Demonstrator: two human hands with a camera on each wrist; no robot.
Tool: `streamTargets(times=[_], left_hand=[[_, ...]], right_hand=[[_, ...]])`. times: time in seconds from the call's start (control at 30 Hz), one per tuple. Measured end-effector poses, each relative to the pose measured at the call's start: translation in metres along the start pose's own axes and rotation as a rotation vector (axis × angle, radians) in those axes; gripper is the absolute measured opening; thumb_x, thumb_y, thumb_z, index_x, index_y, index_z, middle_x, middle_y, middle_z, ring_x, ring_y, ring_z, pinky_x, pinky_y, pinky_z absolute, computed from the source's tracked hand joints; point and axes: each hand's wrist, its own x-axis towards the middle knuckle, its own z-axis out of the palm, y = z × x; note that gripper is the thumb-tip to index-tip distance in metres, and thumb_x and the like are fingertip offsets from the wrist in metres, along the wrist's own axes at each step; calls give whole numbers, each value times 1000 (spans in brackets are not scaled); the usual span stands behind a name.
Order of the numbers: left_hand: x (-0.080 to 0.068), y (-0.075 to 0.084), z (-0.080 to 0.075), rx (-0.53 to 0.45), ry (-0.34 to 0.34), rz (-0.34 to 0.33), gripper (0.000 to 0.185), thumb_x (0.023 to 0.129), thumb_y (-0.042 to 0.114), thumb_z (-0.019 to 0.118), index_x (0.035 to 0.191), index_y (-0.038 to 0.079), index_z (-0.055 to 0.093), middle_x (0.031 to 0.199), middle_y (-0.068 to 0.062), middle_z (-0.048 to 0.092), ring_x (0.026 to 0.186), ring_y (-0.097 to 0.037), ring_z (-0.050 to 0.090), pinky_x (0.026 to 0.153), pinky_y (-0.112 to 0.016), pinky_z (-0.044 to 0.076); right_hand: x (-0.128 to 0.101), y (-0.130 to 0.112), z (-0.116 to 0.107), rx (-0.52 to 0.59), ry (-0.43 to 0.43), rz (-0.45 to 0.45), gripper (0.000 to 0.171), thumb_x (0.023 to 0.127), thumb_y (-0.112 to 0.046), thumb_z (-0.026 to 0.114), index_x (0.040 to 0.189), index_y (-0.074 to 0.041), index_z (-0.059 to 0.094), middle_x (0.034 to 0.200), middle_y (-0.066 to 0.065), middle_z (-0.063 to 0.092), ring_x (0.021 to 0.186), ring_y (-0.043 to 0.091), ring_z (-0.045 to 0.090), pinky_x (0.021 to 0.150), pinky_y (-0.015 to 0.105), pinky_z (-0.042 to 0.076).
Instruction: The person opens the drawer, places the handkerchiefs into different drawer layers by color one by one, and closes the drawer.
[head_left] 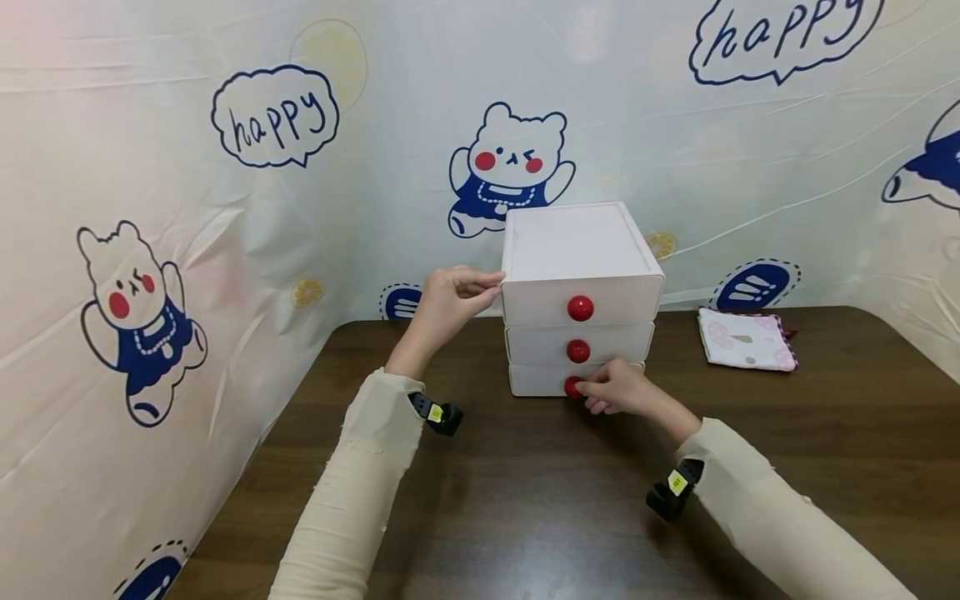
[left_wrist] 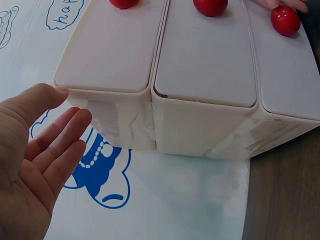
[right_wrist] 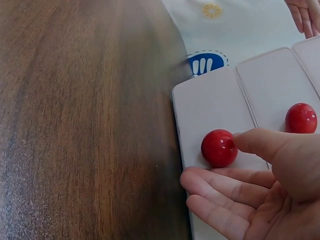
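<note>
A white three-drawer box [head_left: 581, 242] stands on the table, with one round red knob on each drawer. At its upper left front corner is my left hand [head_left: 457, 304]; in the left wrist view the thumb tip meets the corner, and the other fingers lie loosely beside the side wall. My right hand [head_left: 618, 387] is at the bottom drawer's red knob [right_wrist: 219, 148]. The right wrist view has its thumb tip touching the knob's side, with the fingers extended below, not wrapped round it. All three drawers look pushed in, the bottom one partly hidden by the right hand.
A folded white and pink cloth [head_left: 747, 340] with a dark edge lies right of the box on the brown wooden table [head_left: 517, 500]. Behind the table hangs a pale printed sheet [head_left: 405, 183] with cartoon bears. Each wrist wears a small black camera [head_left: 442, 417].
</note>
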Motion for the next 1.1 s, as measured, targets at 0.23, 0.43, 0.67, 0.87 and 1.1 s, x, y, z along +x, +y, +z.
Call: streamTargets(times=[0.23,0.43,0.67,0.87,1.1], left_hand=[[1,-1,0,-2,4,6,21,81,4,69,102,6,71,91,-6,66,75,-14,63,64,-24,53],[1,-1,0,-5,4,13,22,81,4,69,102,6,71,91,-7,66,75,-15,63,65,-24,54],[0,-1,0,-13,4,17,21,81,4,69,102,5,71,91,-7,67,74,-15,63,65,-24,54],[0,-2,0,-18,2,16,21,80,3,69,102,5,71,91,-6,67,75,-14,63,65,-24,54],[0,-2,0,-20,1,14,21,81,4,69,102,6,71,92,-7,67,75,-15,63,65,-24,54]], right_hand=[[4,1,2,1,-3,11,30,89,-16,58,87,12,67,75,19,67,64,22,65,59,32,56],[5,3,2,1,0,4,29,89,-16,59,86,11,68,75,18,67,65,23,66,60,32,56],[4,5,2,7,2,-17,28,89,-16,60,87,11,68,74,18,67,65,23,65,60,33,56],[3,7,2,4,5,-39,27,89,-15,60,87,11,68,74,17,67,65,24,66,60,33,56],[3,6,3,22,10,-21,31,89,-19,60,88,11,68,74,18,67,66,24,66,61,35,56]])
